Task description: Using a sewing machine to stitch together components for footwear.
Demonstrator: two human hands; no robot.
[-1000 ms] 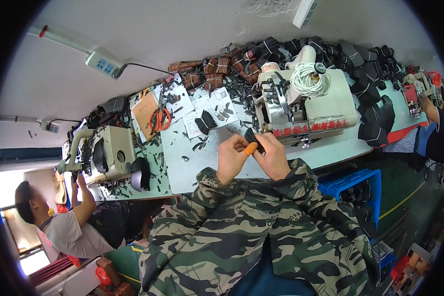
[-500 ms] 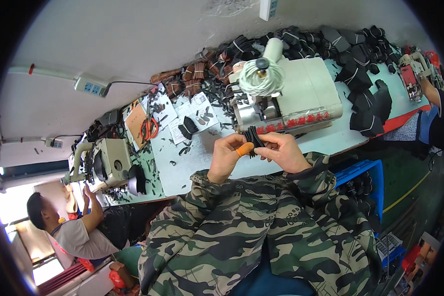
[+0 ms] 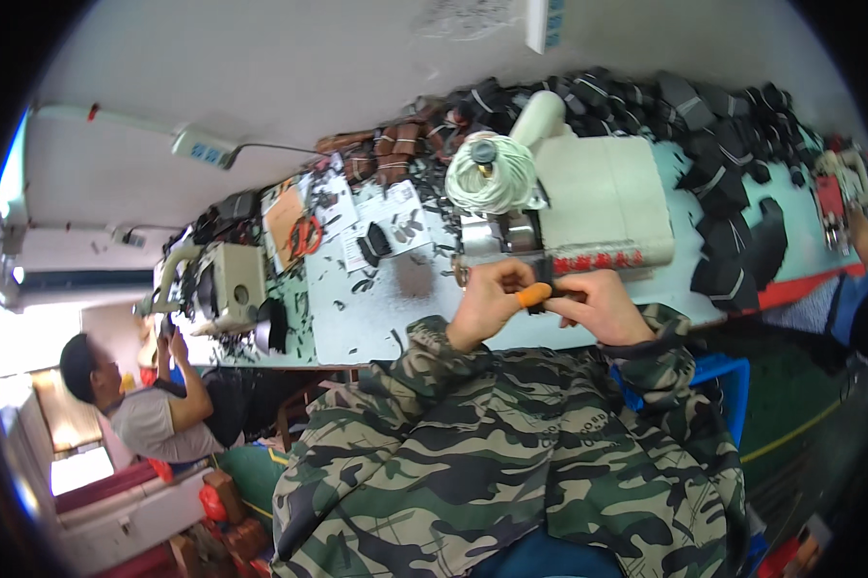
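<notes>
While my left hand (image 3: 492,303) and right hand (image 3: 598,306) pinch a small dark bundle (image 3: 554,293) between nearly closed fingertips — it's mostly hidden by the orange finger cover (image 3: 533,295) — a cream boxy metal machine (image 3: 607,202) stands just beyond. I judge this a straightening step; next calls for even pressure.

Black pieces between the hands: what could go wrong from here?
The left hand and right hand hold the black pieces in a fingertip grip, so some might slip out. Any dropped piece could get lost among the dark scraps on the table. The machine stands just beyond the hands, so knuckles might bump it.
</notes>
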